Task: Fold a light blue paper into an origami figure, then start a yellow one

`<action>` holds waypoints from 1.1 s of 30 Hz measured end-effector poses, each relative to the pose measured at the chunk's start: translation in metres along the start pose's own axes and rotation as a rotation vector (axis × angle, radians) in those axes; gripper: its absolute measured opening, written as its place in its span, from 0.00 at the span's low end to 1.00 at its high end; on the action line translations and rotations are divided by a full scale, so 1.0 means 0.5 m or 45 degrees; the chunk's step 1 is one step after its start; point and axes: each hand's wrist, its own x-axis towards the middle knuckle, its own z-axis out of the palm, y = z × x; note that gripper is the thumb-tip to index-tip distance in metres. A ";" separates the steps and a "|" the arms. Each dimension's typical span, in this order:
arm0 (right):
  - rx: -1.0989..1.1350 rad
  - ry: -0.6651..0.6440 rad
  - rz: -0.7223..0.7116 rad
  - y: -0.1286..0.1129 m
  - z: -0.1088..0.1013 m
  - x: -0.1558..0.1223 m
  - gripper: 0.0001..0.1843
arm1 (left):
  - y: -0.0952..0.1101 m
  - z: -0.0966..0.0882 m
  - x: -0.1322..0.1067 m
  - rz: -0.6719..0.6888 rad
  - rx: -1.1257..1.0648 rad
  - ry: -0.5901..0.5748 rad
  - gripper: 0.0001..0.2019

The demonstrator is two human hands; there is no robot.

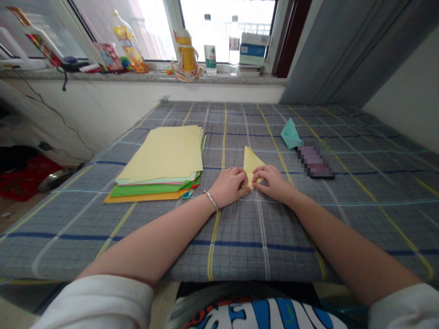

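We list one folded yellow paper (252,165), a pointed triangle, lying flat on the checked tablecloth (240,237) between our two hands. Our left hand (228,186), a metal bangle (211,200) at its wrist, sits just left of the paper; our right hand (272,183) sits just right of it. The fingers of both are narrowly curled, close together, holding the paper's lower edges down against the tablecloth. We judge that even pressure from both sides, with the edges kept aligned, serves best here. Left of the paper lies a stack of coloured paper (157,157); right of it, a folded teal paper (290,135) and a blurred object (314,161).
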 end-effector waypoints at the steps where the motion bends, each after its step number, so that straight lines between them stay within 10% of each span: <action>1: -0.007 -0.004 0.004 0.000 0.001 0.001 0.04 | 0.000 0.002 0.002 -0.011 0.001 0.009 0.10; 33: -0.175 0.034 0.097 -0.031 0.002 -0.003 0.09 | 0.001 -0.006 0.000 0.093 0.076 0.022 0.08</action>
